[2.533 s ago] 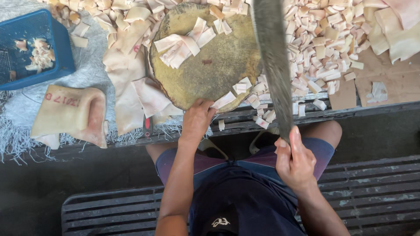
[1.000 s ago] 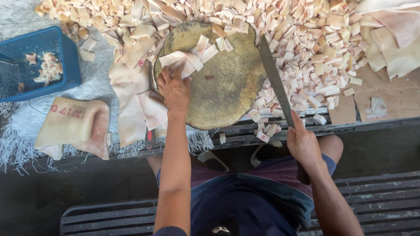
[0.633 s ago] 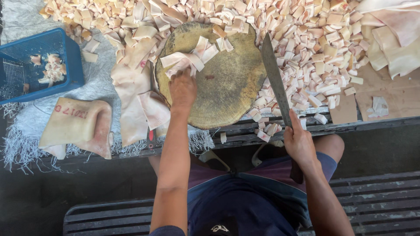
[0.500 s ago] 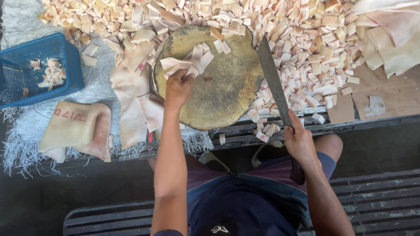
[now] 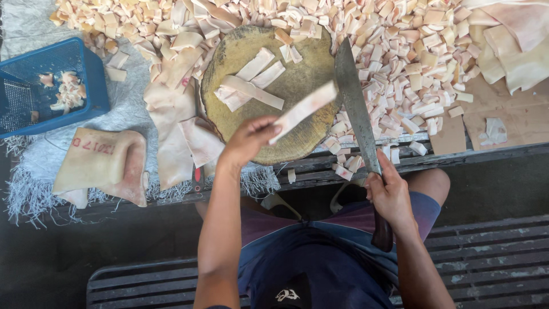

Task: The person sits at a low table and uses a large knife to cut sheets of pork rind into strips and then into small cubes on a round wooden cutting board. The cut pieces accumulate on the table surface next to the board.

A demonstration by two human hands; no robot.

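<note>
My left hand [image 5: 247, 140] pinches one end of a long pale strip [image 5: 303, 109] and holds it lifted over the near edge of a round wooden chopping block [image 5: 297, 74]. A few more pale strips [image 5: 251, 86] lie flat on the block. My right hand [image 5: 390, 194] grips the dark handle of a long heavy knife [image 5: 355, 109]. Its blade points away from me along the right side of the block, above the cut pieces.
A big heap of small pale cut pieces [image 5: 400, 51] covers the table behind and right of the block. Large uncut slabs [image 5: 97, 163] lie to the left. A blue plastic basket [image 5: 51, 86] holding a few scraps stands at far left. A slatted bench [image 5: 486, 252] is under me.
My left hand went from the table's edge onto the block, took hold of one strip and lifted it toward the block's right. The knife has come down lower, closer to the block.
</note>
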